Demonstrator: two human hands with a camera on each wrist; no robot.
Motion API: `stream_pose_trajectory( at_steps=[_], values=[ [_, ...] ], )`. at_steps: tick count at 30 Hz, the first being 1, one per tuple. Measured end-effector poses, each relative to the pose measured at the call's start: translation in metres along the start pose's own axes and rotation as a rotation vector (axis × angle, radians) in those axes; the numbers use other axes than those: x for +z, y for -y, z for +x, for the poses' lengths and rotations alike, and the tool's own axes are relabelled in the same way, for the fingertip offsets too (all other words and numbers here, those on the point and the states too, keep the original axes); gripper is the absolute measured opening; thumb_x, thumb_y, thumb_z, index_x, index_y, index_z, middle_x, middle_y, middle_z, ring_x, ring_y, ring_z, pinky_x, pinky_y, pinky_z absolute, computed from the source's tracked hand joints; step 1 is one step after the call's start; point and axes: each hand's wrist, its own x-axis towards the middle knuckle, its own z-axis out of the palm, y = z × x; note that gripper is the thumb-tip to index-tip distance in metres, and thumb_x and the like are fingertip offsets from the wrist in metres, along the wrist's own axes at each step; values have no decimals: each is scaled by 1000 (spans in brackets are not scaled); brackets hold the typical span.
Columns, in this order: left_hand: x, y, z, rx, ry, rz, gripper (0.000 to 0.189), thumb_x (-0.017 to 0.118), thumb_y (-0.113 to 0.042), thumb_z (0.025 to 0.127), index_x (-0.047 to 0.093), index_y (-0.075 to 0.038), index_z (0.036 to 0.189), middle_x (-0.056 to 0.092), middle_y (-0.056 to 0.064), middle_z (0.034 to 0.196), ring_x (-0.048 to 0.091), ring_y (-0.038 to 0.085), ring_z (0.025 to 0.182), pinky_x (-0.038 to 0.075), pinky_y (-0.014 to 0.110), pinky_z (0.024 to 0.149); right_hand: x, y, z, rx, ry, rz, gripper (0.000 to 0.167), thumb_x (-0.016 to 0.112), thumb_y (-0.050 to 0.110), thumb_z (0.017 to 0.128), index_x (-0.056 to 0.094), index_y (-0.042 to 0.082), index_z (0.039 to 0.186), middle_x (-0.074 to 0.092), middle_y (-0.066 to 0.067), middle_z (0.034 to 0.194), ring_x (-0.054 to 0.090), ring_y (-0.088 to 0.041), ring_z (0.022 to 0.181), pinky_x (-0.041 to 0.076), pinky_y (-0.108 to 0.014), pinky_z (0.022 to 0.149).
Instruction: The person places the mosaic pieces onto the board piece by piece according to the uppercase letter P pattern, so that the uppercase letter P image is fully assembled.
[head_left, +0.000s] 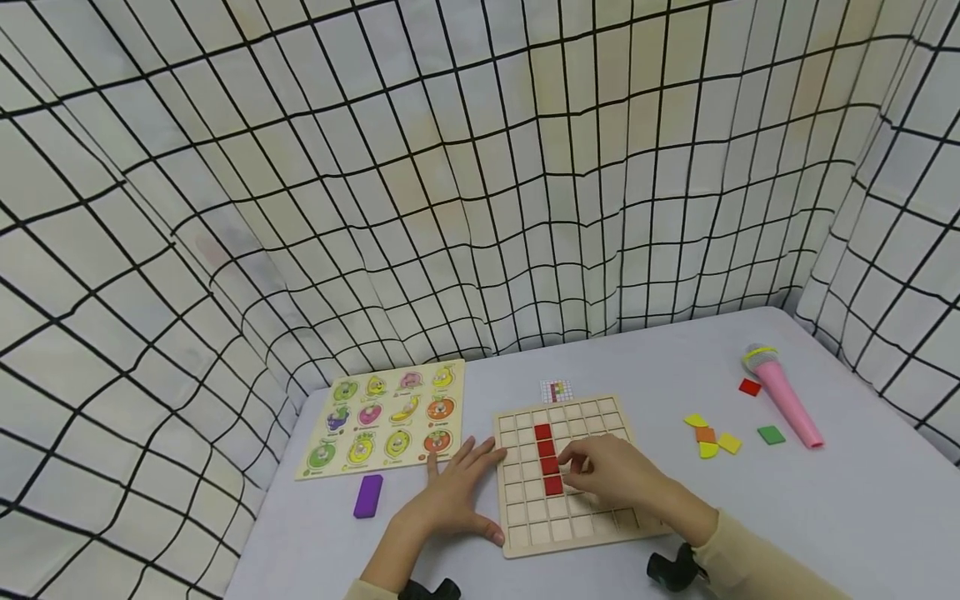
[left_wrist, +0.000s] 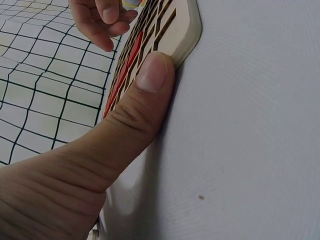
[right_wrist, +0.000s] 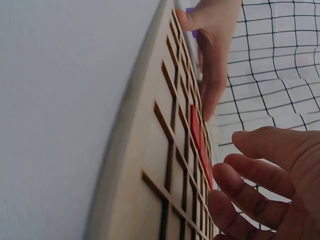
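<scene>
A wooden grid board (head_left: 517, 492) lies on the table, with several red square tiles (head_left: 548, 450) in one column of its cells. My left hand (head_left: 453, 496) is spread at the board's left side. In the left wrist view its thumb (left_wrist: 132, 112) touches the board's edge near a corner. Over the grid, just right of the red tiles, hovers my right hand (head_left: 611, 471). Its fingers (right_wrist: 250, 195) are loosely bent in the right wrist view, thumb apart from them, and nothing shows between them. Part of the grid is hidden under this hand.
A fruit picture board (head_left: 382, 421) lies at left, near a purple block (head_left: 367, 497). Behind the grid is a small patterned card (head_left: 557, 391). Rightward lie yellow pieces (head_left: 729, 443), an orange square (head_left: 705, 434), a green piece (head_left: 771, 435), a red square (head_left: 749, 387) and a pink microphone (head_left: 787, 400).
</scene>
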Motion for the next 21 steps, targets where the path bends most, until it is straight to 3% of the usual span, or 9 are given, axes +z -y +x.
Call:
stream_pose_trajectory(
  at_steps=[4,12,17,21],
  values=[
    [-1,0,-1,4,-1,-18,124,91,-68,54,40,-27,159,29,4,171,18,42,158,-3,90,108,-14,-8,-2,10,-47,-1,17,76,22,93,76,16,108,64,16,82,57,-3,70,48,-22,61],
    [0,1,0,-9,11,-1,123,90,-69,55,39,-29,160,27,1,172,15,39,160,-4,88,111,-40,-27,-9,106,-135,-120,15,74,23,95,76,16,108,67,11,87,56,-8,76,48,-25,64],
    [0,2,0,-3,9,6,123,90,-69,55,39,-29,159,28,2,171,16,39,159,-3,88,110,-57,-46,-16,93,-219,-287,16,74,23,93,77,14,106,72,2,97,65,-21,90,56,-41,75],
    [0,2,0,-5,8,12,123,90,-69,55,39,-29,159,28,1,171,17,39,159,-2,88,110,-71,-65,-21,68,-321,-454,18,75,22,91,78,10,105,73,-9,106,67,-36,101,56,-56,83]
  ],
)
